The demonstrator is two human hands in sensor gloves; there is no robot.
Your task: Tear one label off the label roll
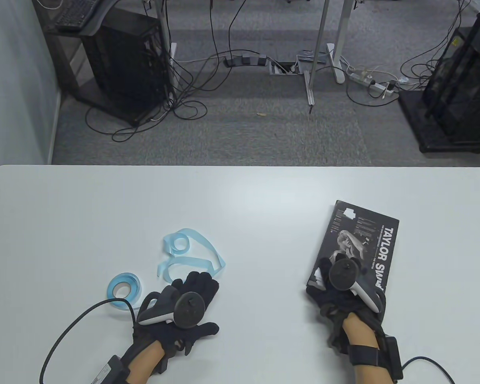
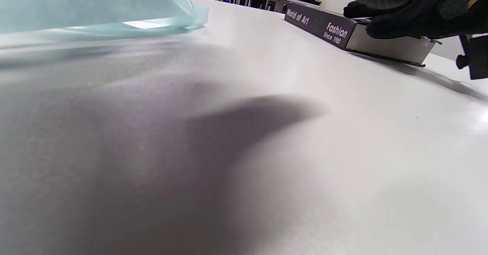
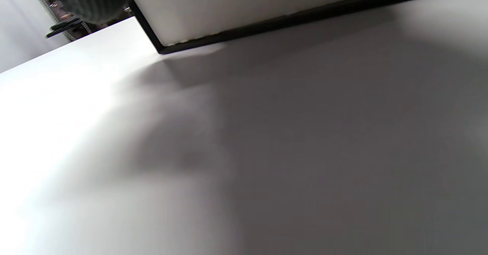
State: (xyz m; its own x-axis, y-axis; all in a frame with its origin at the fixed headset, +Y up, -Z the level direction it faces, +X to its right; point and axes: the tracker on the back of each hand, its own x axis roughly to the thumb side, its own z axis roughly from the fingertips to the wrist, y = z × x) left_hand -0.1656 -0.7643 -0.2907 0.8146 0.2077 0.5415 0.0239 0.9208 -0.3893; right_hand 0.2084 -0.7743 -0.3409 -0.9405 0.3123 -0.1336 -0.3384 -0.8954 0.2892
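**Label roll sits by the left hand, right hand on the book**

The label roll [image 1: 123, 289], a pale blue ring, lies flat on the white table [image 1: 240, 200], far to the left of the black book [image 1: 354, 250]; a loose curl of blue backing strip [image 1: 192, 254] trails on the table between roll and book, nearer the roll; the left wrist view shows that strip [image 2: 95, 7] close up and blurred.

The left hand [image 1: 180, 312] rests flat on the table, fingers spread and holding nothing, its fingertips just short of the strip's near end and the roll just beside it on the side away from the book.

The right hand [image 1: 344, 294] lies on the book's near end, fingers laid over the cover; whether it grips the edge or only presses down I cannot tell; the book [image 2: 354, 37] lies flat, its spine lettered.
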